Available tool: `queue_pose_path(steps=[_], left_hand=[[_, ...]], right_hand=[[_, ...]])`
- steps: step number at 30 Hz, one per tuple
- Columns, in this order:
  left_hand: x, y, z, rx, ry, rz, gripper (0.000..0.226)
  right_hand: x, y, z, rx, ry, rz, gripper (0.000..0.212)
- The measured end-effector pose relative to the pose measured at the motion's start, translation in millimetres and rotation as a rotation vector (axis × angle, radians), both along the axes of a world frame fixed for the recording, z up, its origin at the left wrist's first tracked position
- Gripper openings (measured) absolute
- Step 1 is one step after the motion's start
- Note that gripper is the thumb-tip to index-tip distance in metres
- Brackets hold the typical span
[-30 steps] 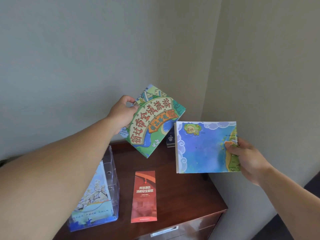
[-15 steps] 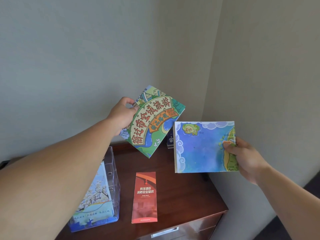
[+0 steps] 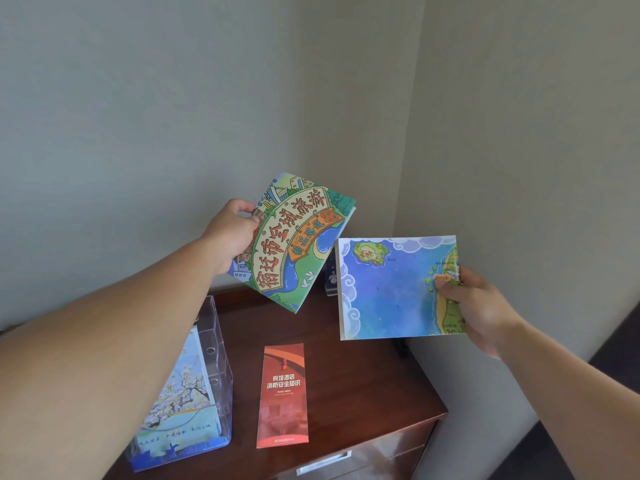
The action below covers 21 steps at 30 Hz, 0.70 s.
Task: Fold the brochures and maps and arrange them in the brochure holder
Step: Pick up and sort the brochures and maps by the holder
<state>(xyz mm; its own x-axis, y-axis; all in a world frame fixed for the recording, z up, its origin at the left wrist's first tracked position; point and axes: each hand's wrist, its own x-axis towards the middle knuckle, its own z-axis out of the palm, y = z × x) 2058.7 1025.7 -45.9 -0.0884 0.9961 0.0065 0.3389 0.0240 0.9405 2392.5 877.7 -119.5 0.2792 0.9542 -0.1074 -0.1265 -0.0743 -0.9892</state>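
Green, blue and cream cartoon artwork covers the folded map (image 3: 294,244) held up by the left hand (image 3: 230,233), whose fingers curl round its left edge. From that grip the sheet slants down to the right. Red characters arch across a cream banner, with an orange ribbon beneath.

The right hand (image 3: 481,310) pinches a second folded map (image 3: 391,289) at its right edge, thumb on the printed face, the other fingers hidden behind. Leftward from the thumb spreads blue sea with a small green island and pale cloud scrolls along the border; a yellow-green coast runs under the thumb. The two maps are close but apart.

Below both hands, touched by neither, a narrow red brochure (image 3: 283,396) lies flat on the dark wooden cabinet top (image 3: 363,382). Under the left forearm stands the clear plastic brochure holder (image 3: 216,337), already holding a blossom-printed brochure (image 3: 180,400).
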Motion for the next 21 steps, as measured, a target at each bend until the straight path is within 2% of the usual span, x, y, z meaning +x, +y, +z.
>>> queue_pose_path(steps=[10, 21], left_hand=[[1.5, -1.9, 2.7, -0.037, -0.069, -0.007, 0.014], [1.7, -0.7, 1.1, -0.051, -0.067, 0.015, 0.013]], right_hand=[[2.9, 1.5, -1.2, -0.006, -0.020, -0.021, 0.020], [4.0, 0.1, 8.5, 0.033, 0.013, 0.014, 0.022]])
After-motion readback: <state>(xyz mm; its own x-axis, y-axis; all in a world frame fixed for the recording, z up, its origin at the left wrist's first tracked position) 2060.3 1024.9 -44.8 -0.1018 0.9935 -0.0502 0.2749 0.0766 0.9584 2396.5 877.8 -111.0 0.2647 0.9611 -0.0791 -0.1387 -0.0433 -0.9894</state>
